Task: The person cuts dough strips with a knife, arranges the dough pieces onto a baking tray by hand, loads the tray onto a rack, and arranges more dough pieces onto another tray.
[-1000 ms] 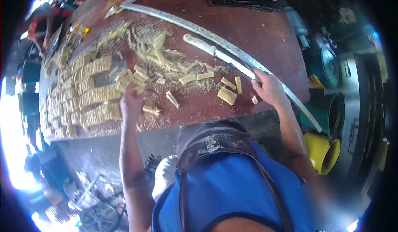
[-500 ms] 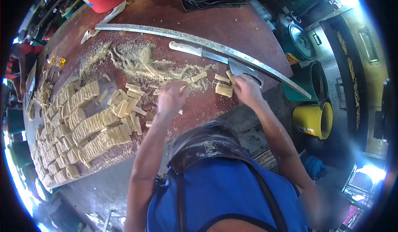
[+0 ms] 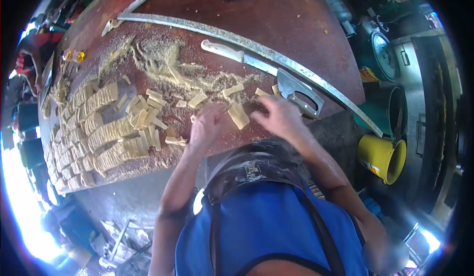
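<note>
A flat beige piece that looks like cut dough [image 3: 238,115] lies on the table between my two hands. My left hand [image 3: 207,128] is just left of it, low over the tabletop, fingers loosely curled and apart. To the right, my right hand [image 3: 282,119] has its fingers spread, thumb side toward the piece. Beyond the hands lie a few smaller beige strips [image 3: 198,99]. A white-handled knife [image 3: 223,50] lies behind them, its blade running to a broad metal scraper [image 3: 290,84] with a cut-out handle. More loose strips [image 3: 143,115] are heaped left of my left hand.
Rows of stacked beige pieces [image 3: 111,140] cover the table's left part. Crumbly flour [image 3: 173,59] is scattered behind. A long metal bar [image 3: 222,36] crosses the red table [image 3: 296,34]. A yellow bucket [image 3: 377,157] stands right. Another person [image 3: 37,54] is at the far left.
Both hands have let go of the beige pieces they were at. A larger piece now lies between them. My right hand has moved left, away from the scraper, and its fingers have spread.
</note>
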A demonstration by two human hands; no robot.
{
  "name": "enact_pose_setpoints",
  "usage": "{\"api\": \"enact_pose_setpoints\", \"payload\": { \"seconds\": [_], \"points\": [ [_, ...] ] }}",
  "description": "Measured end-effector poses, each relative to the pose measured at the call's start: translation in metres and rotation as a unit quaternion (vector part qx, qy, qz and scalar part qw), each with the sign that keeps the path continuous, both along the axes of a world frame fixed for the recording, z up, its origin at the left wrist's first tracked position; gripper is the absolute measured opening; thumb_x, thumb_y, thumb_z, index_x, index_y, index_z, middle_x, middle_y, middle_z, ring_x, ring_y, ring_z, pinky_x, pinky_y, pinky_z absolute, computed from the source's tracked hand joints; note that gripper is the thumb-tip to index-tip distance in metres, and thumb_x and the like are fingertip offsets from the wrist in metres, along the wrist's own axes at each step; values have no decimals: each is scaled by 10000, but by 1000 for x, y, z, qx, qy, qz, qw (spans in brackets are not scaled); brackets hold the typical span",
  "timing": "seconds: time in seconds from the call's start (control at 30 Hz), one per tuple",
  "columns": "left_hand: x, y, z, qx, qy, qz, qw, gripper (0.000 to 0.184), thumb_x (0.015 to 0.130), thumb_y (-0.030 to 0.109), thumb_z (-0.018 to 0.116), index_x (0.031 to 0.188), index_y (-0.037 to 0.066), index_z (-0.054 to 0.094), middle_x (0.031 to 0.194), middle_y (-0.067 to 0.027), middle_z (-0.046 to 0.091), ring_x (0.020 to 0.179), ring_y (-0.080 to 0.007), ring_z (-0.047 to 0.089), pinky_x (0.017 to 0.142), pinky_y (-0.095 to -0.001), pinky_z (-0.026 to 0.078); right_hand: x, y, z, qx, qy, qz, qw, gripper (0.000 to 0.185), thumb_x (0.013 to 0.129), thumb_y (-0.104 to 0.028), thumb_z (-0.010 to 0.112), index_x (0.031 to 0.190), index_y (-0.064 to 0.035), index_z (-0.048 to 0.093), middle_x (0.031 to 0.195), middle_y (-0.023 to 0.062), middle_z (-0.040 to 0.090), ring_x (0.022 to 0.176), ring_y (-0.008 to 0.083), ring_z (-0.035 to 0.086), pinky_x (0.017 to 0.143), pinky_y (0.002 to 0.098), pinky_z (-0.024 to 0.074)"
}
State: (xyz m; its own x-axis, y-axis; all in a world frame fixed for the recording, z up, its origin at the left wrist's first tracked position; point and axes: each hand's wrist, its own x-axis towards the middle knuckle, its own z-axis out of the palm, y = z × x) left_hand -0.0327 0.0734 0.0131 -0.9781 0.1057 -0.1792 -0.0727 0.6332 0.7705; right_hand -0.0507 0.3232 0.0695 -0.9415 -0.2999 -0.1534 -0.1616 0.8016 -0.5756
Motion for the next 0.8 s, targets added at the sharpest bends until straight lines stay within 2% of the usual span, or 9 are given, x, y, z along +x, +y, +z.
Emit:
{"api": "enact_pose_setpoints", "payload": {
  "seconds": [0.07, 0.13, 0.23, 0.33, 0.4, 0.53, 0.67, 0.73, 0.8],
  "points": [
    [9, 19, 10, -8, -15, -26, 1000, 477, 768, 230, 811, 1195, 80, 660, 1240, -113, 608, 1189, -280, 581, 1010, -432, 490, -11, 40, 8, 92, -18, -79, 992, 461, 846, -333, 741, 1180, -42, 619, 1111, 166, 660, 1008, 310, 666, 868, 438, 549],
    [8, 25, 7, -18, -8, -21, 1000, 512, 770, 222, 804, 1233, 77, 642, 1260, -125, 581, 1164, -301, 586, 978, -423, 500, -14, 79, 5, 205, 79, -59, 974, 465, 828, -309, 752, 1192, -59, 608, 1083, 166, 655, 1014, 330, 657, 876, 458, 533],
    [2, 26, 0, -54, 70, -39, 995, 483, 767, 221, 819, 1190, 65, 646, 1196, -122, 596, 1054, -279, 633, 886, -371, 528, -18, 105, -8, 168, -78, -44, 982, 440, 811, -262, 750, 1177, -64, 607, 1070, 162, 653, 1012, 360, 644, 884, 477, 513],
    [-6, 22, 5, -47, 62, -55, 995, 429, 757, 210, 832, 1119, 63, 656, 1101, -101, 646, 988, -250, 656, 852, -361, 538, -17, 104, -29, 135, 19, 8, 991, 393, 785, -175, 725, 1133, -48, 595, 1015, 194, 638, 963, 409, 628, 830, 477, 501],
    [-14, 19, 12, 87, -140, -8, 986, 368, 758, 209, 836, 1046, 61, 661, 1001, -78, 680, 902, -222, 673, 805, -348, 544, -14, 98, -20, 125, 10, -25, 992, 379, 784, -160, 709, 1122, -36, 593, 1021, 198, 639, 954, 418, 627, 817, 485, 503],
    [-29, 20, 0, 136, -129, -41, 981, 364, 761, 208, 837, 1061, 76, 680, 985, -74, 694, 845, -200, 683, 768, -335, 549, 6, 79, 7, 80, 51, -138, 986, 348, 791, -144, 676, 1099, -8, 589, 1037, 212, 639, 930, 434, 625, 790, 504, 506],
    [-40, 18, 3, -27, 22, -172, 984, 434, 765, 219, 818, 1165, 120, 685, 1088, -80, 680, 1025, -236, 654, 917, -390, 519, 50, 56, 25, 111, 115, -187, 969, 339, 797, -130, 669, 1097, 5, 584, 1011, 224, 640, 922, 437, 626, 793, 491, 509],
    [-40, 14, 8, -91, 287, -248, 921, 399, 788, 205, 787, 1167, 129, 685, 1167, -88, 651, 1093, -258, 626, 960, -410, 497, 71, 43, 35, 111, 99, -211, 966, 334, 796, -113, 668, 1094, 12, 586, 1003, 226, 638, 914, 436, 629, 780, 480, 511],
    [-47, 12, 1, -96, 293, -322, 895, 361, 825, 209, 748, 1169, 128, 678, 1229, -108, 617, 1119, -277, 615, 962, -399, 498, 89, 31, 39, 89, 114, -248, 958, 326, 796, -108, 670, 1085, 16, 587, 986, 227, 633, 895, 436, 628, 758, 467, 510]
  ]
}}
